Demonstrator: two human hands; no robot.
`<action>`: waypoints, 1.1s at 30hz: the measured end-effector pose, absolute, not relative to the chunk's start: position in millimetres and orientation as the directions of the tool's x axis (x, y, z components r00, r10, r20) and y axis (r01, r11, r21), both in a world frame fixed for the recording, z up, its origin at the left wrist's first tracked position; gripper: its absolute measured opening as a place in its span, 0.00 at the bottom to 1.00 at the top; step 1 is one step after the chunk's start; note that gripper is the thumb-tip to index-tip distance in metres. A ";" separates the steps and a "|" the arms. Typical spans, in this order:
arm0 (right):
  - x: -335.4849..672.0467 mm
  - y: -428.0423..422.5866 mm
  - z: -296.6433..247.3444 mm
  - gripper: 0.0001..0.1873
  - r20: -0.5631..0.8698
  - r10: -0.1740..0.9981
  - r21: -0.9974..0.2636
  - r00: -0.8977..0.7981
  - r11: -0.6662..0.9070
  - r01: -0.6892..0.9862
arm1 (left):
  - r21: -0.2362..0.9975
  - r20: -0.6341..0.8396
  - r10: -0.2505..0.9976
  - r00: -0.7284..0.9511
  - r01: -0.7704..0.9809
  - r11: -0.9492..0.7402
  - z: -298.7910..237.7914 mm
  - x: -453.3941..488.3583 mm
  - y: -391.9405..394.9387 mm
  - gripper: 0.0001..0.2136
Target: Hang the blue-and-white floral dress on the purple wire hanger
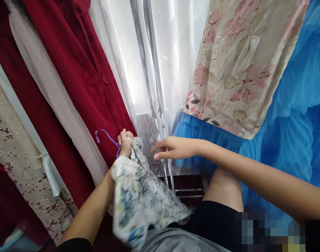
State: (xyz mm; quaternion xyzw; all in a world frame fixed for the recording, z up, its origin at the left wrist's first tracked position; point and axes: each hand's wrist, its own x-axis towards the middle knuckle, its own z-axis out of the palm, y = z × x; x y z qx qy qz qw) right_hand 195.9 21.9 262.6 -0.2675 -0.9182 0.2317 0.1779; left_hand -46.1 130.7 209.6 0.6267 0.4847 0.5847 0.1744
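Note:
My left hand [125,142] is closed around the top of a white garment with a blue floral print [141,201], together with a purple hanger hook [105,137] that sticks out to the left. The garment hangs down over my left forearm. My right hand [173,148] is open, fingers stretched toward the garment's top, a short gap from it and holding nothing.
Red dresses [78,70] and a pale sheer one [44,87] hang at the left. A white curtain and metal window frame [152,70] stand ahead. A beige floral fabric [241,63] and blue tulle [293,122] fill the right. My bare knee [223,185] is below.

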 end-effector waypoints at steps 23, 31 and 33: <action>306.7 38.4 211.2 0.10 0.076 0.994 -0.952 0.083 0.097 -0.290 | 0.836 0.241 0.970 0.024 -0.513 -0.195 115.1 -28.6 60.6 0.32; 299.5 57.0 237.0 0.13 0.066 0.996 -0.984 -0.065 0.054 -0.168 | 0.932 0.198 0.972 -0.128 -0.282 -0.227 39.4 -21.7 44.3 0.19; 305.4 52.9 235.5 0.15 0.013 0.991 -0.995 -0.132 0.000 -0.104 | 0.946 0.175 0.971 -0.160 -0.244 -0.211 30.7 -13.3 40.4 0.20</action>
